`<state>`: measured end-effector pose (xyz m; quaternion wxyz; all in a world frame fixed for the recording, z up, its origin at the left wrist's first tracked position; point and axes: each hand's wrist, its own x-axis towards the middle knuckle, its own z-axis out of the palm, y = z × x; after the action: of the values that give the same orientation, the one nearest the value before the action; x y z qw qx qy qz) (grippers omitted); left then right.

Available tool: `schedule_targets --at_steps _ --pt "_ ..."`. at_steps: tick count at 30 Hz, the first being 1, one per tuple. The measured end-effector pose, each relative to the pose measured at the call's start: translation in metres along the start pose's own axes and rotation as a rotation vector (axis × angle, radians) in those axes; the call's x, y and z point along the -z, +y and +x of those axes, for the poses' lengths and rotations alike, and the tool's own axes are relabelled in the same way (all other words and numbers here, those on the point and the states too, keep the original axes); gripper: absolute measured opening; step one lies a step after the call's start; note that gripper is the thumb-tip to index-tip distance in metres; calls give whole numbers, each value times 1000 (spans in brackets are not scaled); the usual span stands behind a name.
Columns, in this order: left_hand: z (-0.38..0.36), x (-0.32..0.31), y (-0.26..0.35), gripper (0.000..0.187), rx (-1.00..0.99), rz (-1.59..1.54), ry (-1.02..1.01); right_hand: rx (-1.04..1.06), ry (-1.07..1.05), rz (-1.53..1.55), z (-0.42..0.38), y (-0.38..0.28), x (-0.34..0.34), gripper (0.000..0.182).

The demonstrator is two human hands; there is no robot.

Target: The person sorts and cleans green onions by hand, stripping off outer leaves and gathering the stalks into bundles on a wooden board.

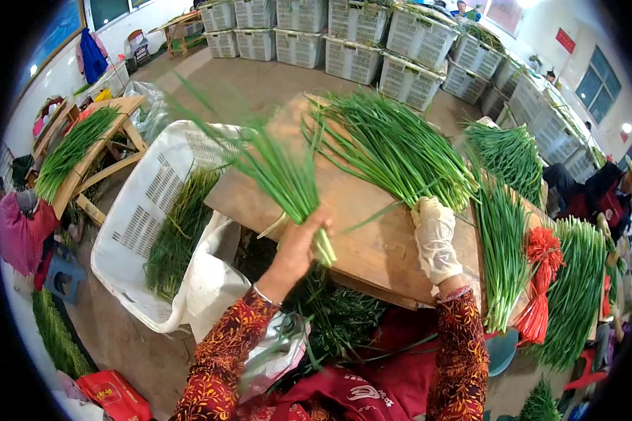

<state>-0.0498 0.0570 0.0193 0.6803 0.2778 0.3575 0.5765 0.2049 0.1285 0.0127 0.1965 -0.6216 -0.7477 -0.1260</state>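
My left hand [298, 245], bare with a bracelet at the wrist, is closed round the pale ends of a small bunch of green stalks [284, 168]. Its leaf tips fan out to the upper left, blurred by motion. My right hand [437, 242] wears a pale glove and touches the stem ends of a large pile of green stalks [400, 140] on the wooden board [372, 238]; its fingertips are partly hidden by the stems. Right of that hand lies another long bunch [502, 252] on the board.
A white plastic crate [130, 217] with loose greens stands at the left. Red ties [541, 281] lie between bunches at the right. White crates [354, 59] are stacked at the back. A co-worker [611, 196] sits at the far right, and another person's pink sleeve [24, 231] shows at the left.
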Motion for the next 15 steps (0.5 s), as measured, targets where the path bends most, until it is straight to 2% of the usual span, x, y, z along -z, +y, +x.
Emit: schedule_targets --at_steps 2,4,5,10,12,14,15 --pt "-2 1 -16 21 71 -24 -61 -17 2 -55 -5 -4 -1 11" --pt "-9 -10 -25 22 122 -79 -65 -131 -31 -3 -9 -16 8 11" --pt "-8 -9 -32 22 122 -148 -101 -81 64 -16 -13 -13 6 11" --pt "-14 -12 -48 19 117 -163 -128 9 153 -28 -15 -5 -7 17" --pt "-17 -14 -47 19 118 -178 -107 -80 9 -115 -9 -4 -18 18" --pt "-20 -16 -42 19 87 -164 -124 -107 -42 -47 -11 -19 9 16" --pt "-18 -14 -42 20 119 -166 -82 -181 -109 221 -16 -25 21 17"
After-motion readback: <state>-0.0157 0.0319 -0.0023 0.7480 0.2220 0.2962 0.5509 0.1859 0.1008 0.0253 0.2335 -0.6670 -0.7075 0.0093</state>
